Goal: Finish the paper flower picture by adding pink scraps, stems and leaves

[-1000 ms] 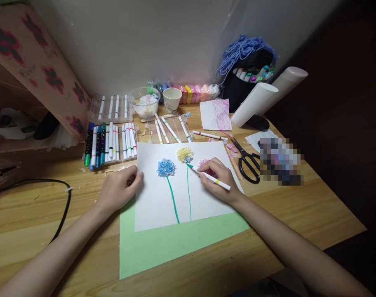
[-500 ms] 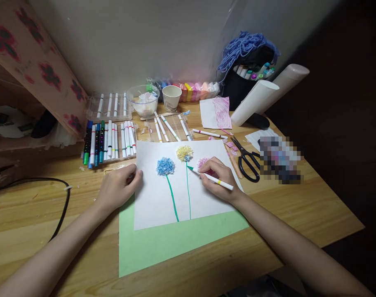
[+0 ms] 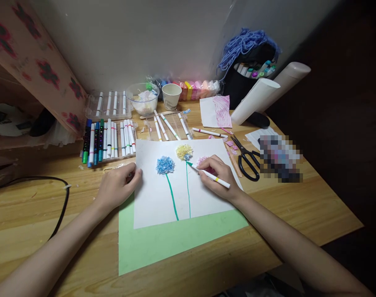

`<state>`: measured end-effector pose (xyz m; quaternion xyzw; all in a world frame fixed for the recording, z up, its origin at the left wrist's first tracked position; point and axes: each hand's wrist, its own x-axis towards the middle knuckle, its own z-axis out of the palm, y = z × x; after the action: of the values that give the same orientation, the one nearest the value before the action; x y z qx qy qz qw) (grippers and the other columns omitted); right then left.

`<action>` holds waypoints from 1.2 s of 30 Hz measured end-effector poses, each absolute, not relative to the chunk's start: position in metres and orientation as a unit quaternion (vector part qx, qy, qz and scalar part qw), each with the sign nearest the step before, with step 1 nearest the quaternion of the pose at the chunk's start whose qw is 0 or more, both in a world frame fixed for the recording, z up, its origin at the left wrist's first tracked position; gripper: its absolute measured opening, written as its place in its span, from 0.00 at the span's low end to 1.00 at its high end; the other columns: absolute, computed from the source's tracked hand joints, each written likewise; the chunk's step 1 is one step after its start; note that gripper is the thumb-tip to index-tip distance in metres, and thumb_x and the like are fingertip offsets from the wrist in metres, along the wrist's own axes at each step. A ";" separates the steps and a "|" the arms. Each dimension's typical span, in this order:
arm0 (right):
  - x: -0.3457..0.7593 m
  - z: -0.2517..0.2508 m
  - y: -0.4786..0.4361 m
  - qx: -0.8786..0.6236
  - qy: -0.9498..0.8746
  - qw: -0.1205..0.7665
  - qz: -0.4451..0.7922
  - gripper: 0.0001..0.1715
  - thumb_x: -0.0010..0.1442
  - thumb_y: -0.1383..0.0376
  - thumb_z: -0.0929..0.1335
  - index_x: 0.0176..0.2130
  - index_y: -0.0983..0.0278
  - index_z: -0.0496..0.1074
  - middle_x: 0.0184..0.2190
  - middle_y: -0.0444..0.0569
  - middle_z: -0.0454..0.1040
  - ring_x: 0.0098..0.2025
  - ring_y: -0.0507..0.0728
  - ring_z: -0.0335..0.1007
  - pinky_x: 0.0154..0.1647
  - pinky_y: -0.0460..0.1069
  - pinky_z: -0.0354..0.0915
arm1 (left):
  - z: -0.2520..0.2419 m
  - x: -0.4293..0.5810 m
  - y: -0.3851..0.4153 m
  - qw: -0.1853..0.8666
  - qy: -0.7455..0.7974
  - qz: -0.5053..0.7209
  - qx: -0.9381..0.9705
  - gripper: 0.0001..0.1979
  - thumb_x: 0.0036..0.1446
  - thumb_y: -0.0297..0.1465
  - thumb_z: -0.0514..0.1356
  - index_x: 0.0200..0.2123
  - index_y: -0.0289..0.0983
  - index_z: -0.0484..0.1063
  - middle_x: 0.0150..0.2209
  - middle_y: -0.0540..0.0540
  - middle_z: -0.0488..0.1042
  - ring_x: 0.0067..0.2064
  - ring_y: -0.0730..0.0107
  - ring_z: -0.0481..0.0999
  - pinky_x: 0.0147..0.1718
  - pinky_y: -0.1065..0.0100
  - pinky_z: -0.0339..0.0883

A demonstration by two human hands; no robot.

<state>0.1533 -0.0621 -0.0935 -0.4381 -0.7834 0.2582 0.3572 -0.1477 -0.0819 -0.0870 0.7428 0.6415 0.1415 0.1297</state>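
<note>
Within the right hand [image 3: 222, 172] slants a green-tipped marker [image 3: 218, 180], tip leftward

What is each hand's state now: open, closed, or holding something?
Left hand: curled at the edge of the white paper; grip cannot be told.
Right hand: closed, holding a green-tipped marker.

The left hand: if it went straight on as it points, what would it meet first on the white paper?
Probably the fluffy blue flower head, ahead of the left hand on the white paper. Depth is unclear, so the hand might pass above.
</note>
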 end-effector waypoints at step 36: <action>0.158 -0.095 -0.063 -0.398 -0.810 0.346 0.257 0.06 0.51 0.72 0.65 0.29 0.61 0.64 0.27 0.46 0.66 0.34 0.58 0.62 0.35 0.53 0.58 | -0.084 -0.146 -0.082 0.136 0.646 0.143 0.738 0.17 0.58 0.40 0.49 0.21 0.38 0.53 0.18 0.53 0.57 0.21 0.74 0.57 0.24 0.70 0.46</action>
<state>0.1577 -0.0633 -0.0952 -0.3976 -0.8101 0.2574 0.3455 -0.1464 -0.0824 -0.0836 0.7375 0.6457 0.1432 0.1362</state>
